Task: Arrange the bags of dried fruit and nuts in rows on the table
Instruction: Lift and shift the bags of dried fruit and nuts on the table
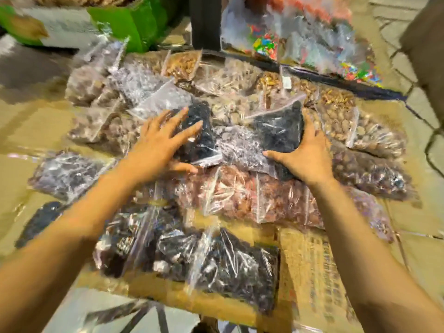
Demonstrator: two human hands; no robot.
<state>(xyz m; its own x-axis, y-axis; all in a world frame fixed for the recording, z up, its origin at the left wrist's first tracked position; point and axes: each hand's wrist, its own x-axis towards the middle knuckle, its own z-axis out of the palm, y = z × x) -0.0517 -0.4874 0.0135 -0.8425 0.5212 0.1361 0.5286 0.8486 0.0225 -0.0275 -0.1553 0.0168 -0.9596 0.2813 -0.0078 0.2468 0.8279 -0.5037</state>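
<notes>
Several clear zip bags of dried fruit and nuts cover a cardboard-topped table (310, 265). My left hand (161, 143) lies with fingers spread on a bag of black dried fruit (201, 131) in the middle. My right hand (305, 155) grips the right side of another black fruit bag (276, 131), thumb under its near edge. Between the two lies a bag of greyish-purple fruit (240, 147). Reddish-brown fruit bags (242, 193) sit just nearer me, and dark fruit bags (228, 263) lie at the front edge. Nut bags (341, 123) line the back and right.
A green and white box (72, 25) stands at the back left. A dark post (205, 22) rises behind the bags. Bags of coloured sweets (295, 39) pile up at the back right. The table's front edge (168, 301) is close to me.
</notes>
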